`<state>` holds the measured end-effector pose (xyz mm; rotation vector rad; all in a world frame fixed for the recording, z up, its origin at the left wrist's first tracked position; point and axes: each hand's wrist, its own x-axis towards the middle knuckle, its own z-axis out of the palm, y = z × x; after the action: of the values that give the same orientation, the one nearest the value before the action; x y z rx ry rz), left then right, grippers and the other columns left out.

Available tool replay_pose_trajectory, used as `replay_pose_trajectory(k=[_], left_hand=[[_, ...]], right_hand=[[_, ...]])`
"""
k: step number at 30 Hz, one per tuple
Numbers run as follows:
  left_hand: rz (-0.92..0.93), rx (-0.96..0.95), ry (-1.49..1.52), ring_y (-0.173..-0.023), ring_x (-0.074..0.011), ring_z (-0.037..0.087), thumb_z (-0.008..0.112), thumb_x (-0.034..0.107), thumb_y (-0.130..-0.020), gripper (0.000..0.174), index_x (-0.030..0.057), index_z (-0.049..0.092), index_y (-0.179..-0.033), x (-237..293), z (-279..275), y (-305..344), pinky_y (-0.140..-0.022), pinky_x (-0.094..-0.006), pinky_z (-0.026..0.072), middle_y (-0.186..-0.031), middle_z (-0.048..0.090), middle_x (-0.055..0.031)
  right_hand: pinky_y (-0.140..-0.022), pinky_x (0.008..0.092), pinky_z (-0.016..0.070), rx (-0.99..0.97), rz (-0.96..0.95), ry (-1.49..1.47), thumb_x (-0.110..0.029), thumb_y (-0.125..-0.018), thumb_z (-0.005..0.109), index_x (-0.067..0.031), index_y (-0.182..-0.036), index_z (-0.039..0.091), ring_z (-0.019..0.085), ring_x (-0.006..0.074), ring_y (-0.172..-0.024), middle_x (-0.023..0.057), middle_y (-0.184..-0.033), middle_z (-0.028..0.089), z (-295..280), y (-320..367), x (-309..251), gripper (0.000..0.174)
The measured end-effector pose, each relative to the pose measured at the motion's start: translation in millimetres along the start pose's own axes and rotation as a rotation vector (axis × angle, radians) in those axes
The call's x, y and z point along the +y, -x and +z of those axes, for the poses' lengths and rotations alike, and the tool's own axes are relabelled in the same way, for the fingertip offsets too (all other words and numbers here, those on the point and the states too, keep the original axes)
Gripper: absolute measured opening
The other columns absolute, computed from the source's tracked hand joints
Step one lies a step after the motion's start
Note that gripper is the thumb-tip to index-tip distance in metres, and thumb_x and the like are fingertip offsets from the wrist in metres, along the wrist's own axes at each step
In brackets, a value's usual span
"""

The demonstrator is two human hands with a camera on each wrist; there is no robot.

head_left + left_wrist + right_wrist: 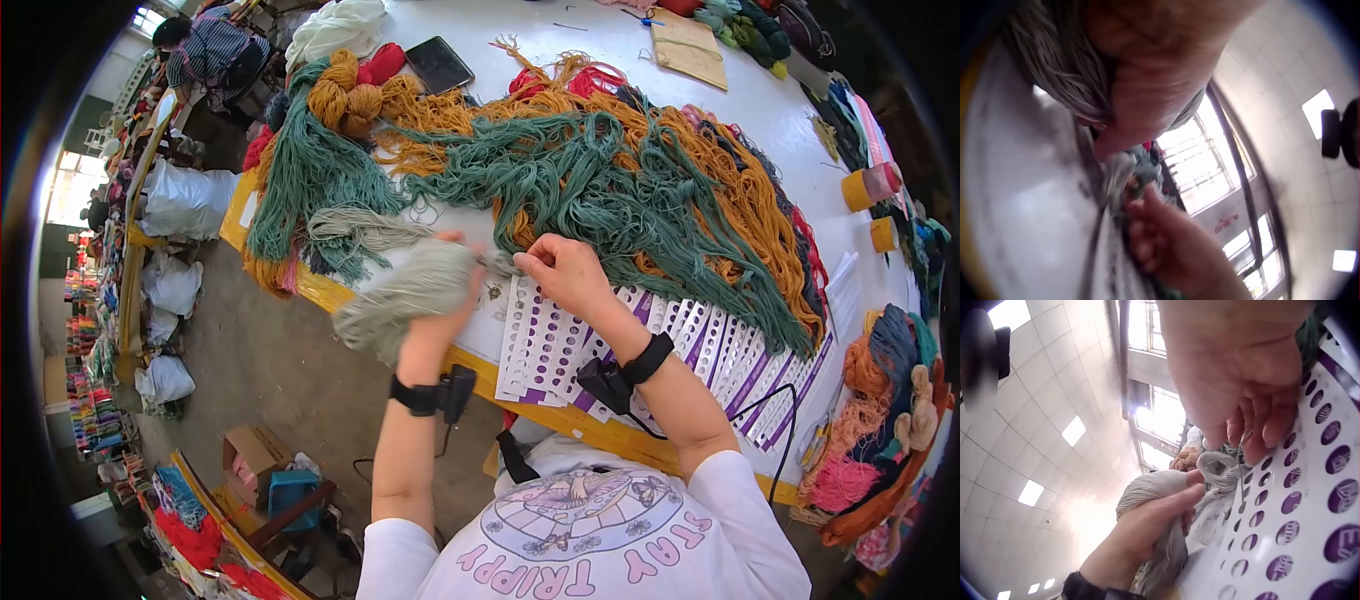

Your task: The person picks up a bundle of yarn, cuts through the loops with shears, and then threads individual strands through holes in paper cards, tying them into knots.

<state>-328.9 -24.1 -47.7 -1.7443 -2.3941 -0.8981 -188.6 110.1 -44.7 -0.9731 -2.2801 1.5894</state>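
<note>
A thick hank of pale grey yarn (395, 300), blurred by motion, is gripped in my left hand (452, 300) over the table's front edge. From it a thin looped end (1217, 464) reaches toward my right hand (570, 275), whose thumb and fingertips pinch the grey strands. Under the right hand lie white punched cards (540, 345) with rows of round holes and purple strips. Another grey hank (365, 228) rests on the table, just beyond the left hand. In the left wrist view, the grey yarn (1063, 62) hangs around the left palm.
Tangled green yarn (610, 190) and mustard yarn (700, 160) cover the table's middle. A dark phone (440, 65) and a cardboard piece (690, 50) lie farther back. Coloured hanks (880, 400) are at the right. Another person (215, 60) stands at the far left, near white sacks (185, 200).
</note>
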Motion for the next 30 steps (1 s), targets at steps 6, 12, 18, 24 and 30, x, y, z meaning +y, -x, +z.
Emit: replay_pose_trajectory(k=[6, 12, 18, 24, 30], left_hand=[[0.03, -0.096, 0.031, -0.075, -0.0301, 0.053, 0.058, 0.012, -0.078, 0.014, 0.0034, 0.06, -0.088, 1.6, 19.9, 7.7, -0.066, -0.0374, 0.0418, -0.085, 0.058, -0.0143], [0.036, -0.098, 0.142, -0.073, -0.0308, 0.052, 0.058, 0.016, -0.08, 0.013, 0.0035, 0.06, -0.084, 6.5, 11.5, 2.0, -0.062, -0.0393, 0.0402, -0.075, 0.058, -0.0128], [0.124, -0.189, 0.045, -0.076, -0.0306, 0.052, 0.057, 0.015, -0.08, 0.01, 0.0075, 0.062, -0.084, -2.7, 9.7, -5.3, -0.07, -0.0388, 0.0418, -0.082, 0.058, -0.0126], [-0.007, -0.034, -0.309, -0.088, -0.0292, 0.054, 0.054, 0.016, -0.082, 0.016, 0.005, 0.061, -0.091, -41.0, -4.4, 1.4, -0.084, -0.0366, 0.0397, -0.094, 0.058, -0.009], [-0.715, 0.37, 1.019, -0.101, -0.023, 0.051, 0.05, 0.035, -0.087, 0.038, 0.0034, 0.055, -0.108, -3.9, -52.2, 29.8, -0.085, -0.0366, 0.0404, -0.108, 0.056, -0.0087]], right_hand=[[-0.054, 0.0328, 0.0453, 0.14, -0.355, 0.261, -0.019, -0.07, 0.065, -0.0077, -0.08, 0.062, 0.058, 0.0225, -0.059, 0.0042, -0.074, 0.057, 11.7, 4.5, 13.8, 0.015], [-0.052, 0.0335, 0.0458, 0.272, -0.38, 0.156, -0.012, -0.07, 0.06, -0.0097, -0.078, 0.06, 0.058, 0.0222, -0.059, 0.0034, -0.074, 0.058, 19.5, 9.5, 13.4, 0.008], [-0.05, 0.0347, 0.0449, 0.175, -0.333, 0.101, -0.008, -0.071, 0.056, -0.0095, -0.082, 0.056, 0.058, 0.0232, -0.056, 0.0065, -0.071, 0.059, 16.9, 8.7, 16.8, 0.011], [-0.052, 0.0332, 0.0449, 0.239, -0.357, 0.127, -0.004, -0.071, 0.054, -0.0085, -0.083, 0.055, 0.058, 0.0233, -0.061, 0.0073, -0.072, 0.058, 16.6, 9.1, 4.7, 0.013], [-0.052, 0.0236, 0.0423, -0.016, 0.106, -0.485, -0.007, -0.072, 0.061, -0.0054, -0.086, 0.06, 0.05, 0.0057, -0.059, -0.0037, -0.07, 0.054, -67.6, -0.1, -17.1, 0.014]])
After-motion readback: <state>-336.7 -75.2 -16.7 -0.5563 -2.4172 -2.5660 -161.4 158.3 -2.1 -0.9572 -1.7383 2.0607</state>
